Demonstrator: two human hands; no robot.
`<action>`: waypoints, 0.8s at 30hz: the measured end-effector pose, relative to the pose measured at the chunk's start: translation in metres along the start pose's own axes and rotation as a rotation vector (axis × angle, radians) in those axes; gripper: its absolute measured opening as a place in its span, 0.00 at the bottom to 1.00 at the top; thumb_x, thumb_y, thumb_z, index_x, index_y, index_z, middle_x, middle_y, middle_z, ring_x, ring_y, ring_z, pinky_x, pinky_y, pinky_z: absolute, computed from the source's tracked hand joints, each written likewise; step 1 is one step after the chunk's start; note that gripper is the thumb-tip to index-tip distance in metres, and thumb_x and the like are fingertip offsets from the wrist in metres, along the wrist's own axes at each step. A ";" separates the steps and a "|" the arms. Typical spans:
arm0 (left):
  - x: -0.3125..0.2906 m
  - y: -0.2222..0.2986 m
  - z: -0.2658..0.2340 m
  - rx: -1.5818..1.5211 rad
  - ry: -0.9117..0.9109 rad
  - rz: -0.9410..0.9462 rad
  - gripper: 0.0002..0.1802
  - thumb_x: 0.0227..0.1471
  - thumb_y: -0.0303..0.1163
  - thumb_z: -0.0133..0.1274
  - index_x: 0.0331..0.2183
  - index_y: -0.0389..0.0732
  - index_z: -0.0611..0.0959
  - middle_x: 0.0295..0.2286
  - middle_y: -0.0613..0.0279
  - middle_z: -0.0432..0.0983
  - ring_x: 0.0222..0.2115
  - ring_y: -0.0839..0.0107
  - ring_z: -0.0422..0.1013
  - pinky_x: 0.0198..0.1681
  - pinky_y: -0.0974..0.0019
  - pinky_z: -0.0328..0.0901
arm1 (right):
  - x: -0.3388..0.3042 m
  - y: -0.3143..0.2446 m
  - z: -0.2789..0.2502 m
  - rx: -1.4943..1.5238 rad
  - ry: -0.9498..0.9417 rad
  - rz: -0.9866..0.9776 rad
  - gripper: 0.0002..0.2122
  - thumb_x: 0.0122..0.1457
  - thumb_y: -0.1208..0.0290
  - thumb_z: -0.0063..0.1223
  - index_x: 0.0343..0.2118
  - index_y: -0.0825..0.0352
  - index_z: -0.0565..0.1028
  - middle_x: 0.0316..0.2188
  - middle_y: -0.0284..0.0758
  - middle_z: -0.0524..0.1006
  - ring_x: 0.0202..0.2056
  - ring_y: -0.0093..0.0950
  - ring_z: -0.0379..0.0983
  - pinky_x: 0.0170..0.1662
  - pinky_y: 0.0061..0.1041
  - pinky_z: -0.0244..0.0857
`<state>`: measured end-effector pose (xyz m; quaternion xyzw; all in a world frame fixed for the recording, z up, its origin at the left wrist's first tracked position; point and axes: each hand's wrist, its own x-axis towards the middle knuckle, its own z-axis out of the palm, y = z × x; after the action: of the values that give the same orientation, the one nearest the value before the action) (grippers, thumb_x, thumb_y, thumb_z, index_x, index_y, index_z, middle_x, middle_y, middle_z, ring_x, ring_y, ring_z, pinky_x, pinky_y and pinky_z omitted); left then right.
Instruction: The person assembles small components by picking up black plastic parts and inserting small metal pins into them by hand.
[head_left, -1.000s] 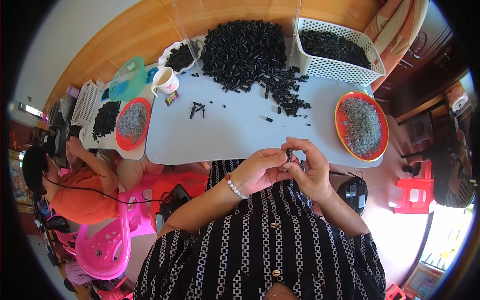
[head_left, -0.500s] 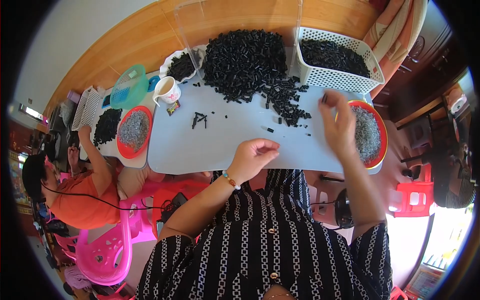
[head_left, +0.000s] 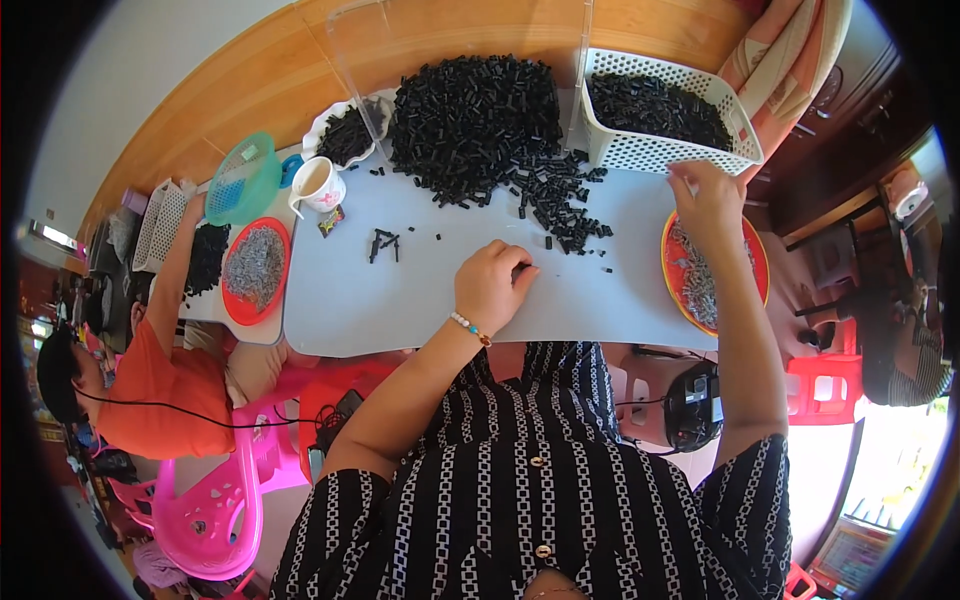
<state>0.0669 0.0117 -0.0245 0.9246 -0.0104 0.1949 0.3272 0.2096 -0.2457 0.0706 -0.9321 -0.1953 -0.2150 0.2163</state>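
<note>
My left hand [head_left: 492,290] is closed near the table's front middle, with a small black plastic piece [head_left: 519,270] between thumb and fingers. At the right, my right hand [head_left: 712,205] is over the far part of a red plate [head_left: 760,262] of small clear-grey pieces [head_left: 697,290]. Its fingertips are drawn together in front of a white perforated basket [head_left: 640,152]; whatever they pinch is hidden. Black pieces [head_left: 655,108] fill that basket. A large heap of short black pieces [head_left: 475,125] spreads toward my left hand, with a few loose ones [head_left: 384,245] at left.
Left on the grey table [head_left: 400,310] stand a white cup [head_left: 317,187], a small packet [head_left: 331,221] and a scalloped white dish [head_left: 312,143]. A clear panel [head_left: 350,70] rises by the heap. A person in orange [head_left: 180,400] reaches toward a green basket [head_left: 245,190] at the neighbouring table.
My left hand has moved up and closed on a black piece. My right hand, which held a black piece, has shifted right toward the basket. The neighbour's arm has reached farther out.
</note>
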 end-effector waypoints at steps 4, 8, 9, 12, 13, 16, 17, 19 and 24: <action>-0.006 -0.005 -0.003 -0.048 0.019 0.024 0.05 0.41 0.31 0.62 0.25 0.44 0.81 0.25 0.63 0.75 0.25 0.63 0.73 0.27 0.63 0.67 | -0.049 0.006 -0.009 -0.124 -0.181 0.076 0.09 0.53 0.65 0.53 0.28 0.63 0.81 0.28 0.35 0.80 0.35 0.33 0.76 0.47 0.39 0.57; -0.010 -0.005 -0.009 -0.272 -0.020 -0.102 0.05 0.46 0.26 0.59 0.31 0.40 0.83 0.29 0.62 0.79 0.27 0.71 0.76 0.32 0.72 0.69 | -0.067 0.005 -0.002 -0.364 -0.327 0.034 0.07 0.52 0.67 0.53 0.28 0.59 0.82 0.28 0.35 0.80 0.35 0.33 0.75 0.48 0.39 0.55; -0.012 -0.005 -0.009 -0.429 -0.015 -0.164 0.07 0.48 0.26 0.58 0.33 0.39 0.84 0.31 0.62 0.79 0.29 0.71 0.77 0.33 0.72 0.69 | -0.066 0.005 0.000 -0.362 -0.324 0.032 0.07 0.52 0.67 0.53 0.28 0.59 0.82 0.28 0.35 0.80 0.35 0.33 0.75 0.48 0.39 0.55; -0.017 0.006 -0.019 -0.996 -0.141 -0.545 0.12 0.52 0.24 0.55 0.41 0.34 0.81 0.35 0.60 0.79 0.36 0.72 0.77 0.37 0.74 0.69 | -0.066 0.008 0.003 -0.405 -0.371 0.035 0.07 0.51 0.69 0.52 0.28 0.59 0.82 0.28 0.36 0.80 0.35 0.33 0.75 0.49 0.39 0.53; -0.019 0.012 -0.025 -1.079 -0.169 -0.597 0.14 0.53 0.24 0.55 0.43 0.32 0.79 0.36 0.59 0.79 0.37 0.71 0.77 0.38 0.73 0.69 | -0.069 0.009 0.004 -0.411 -0.359 0.010 0.06 0.51 0.69 0.51 0.26 0.59 0.80 0.26 0.35 0.80 0.34 0.32 0.74 0.48 0.38 0.53; -0.026 0.023 -0.036 -1.239 -0.212 -0.683 0.17 0.53 0.23 0.54 0.46 0.31 0.77 0.38 0.58 0.78 0.40 0.69 0.76 0.41 0.72 0.69 | -0.071 0.012 0.005 -0.432 -0.355 -0.020 0.06 0.51 0.70 0.50 0.24 0.59 0.79 0.24 0.34 0.79 0.34 0.31 0.74 0.47 0.36 0.53; -0.029 0.024 -0.037 -1.347 -0.252 -0.699 0.16 0.54 0.22 0.53 0.46 0.31 0.77 0.38 0.59 0.78 0.41 0.68 0.76 0.42 0.72 0.69 | -0.071 0.011 0.005 -0.454 -0.363 -0.016 0.06 0.51 0.70 0.49 0.24 0.59 0.79 0.24 0.34 0.79 0.34 0.30 0.74 0.47 0.36 0.53; -0.034 0.029 -0.040 -1.491 -0.327 -0.721 0.15 0.56 0.21 0.50 0.46 0.31 0.77 0.38 0.59 0.77 0.42 0.67 0.75 0.46 0.70 0.69 | -0.072 0.011 0.006 -0.430 -0.339 -0.036 0.06 0.51 0.71 0.48 0.24 0.59 0.78 0.24 0.34 0.79 0.34 0.31 0.74 0.47 0.35 0.53; -0.041 0.036 -0.044 -1.576 -0.411 -0.720 0.13 0.56 0.22 0.50 0.44 0.33 0.78 0.39 0.59 0.77 0.42 0.67 0.75 0.47 0.67 0.70 | -0.079 0.007 -0.002 -0.376 -0.251 -0.024 0.05 0.50 0.71 0.49 0.24 0.60 0.78 0.24 0.36 0.79 0.34 0.32 0.74 0.47 0.35 0.54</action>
<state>0.0078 0.0057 0.0134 0.3950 0.0913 -0.1533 0.9012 0.1467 -0.2741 0.0318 -0.9731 -0.1885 -0.1324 0.0102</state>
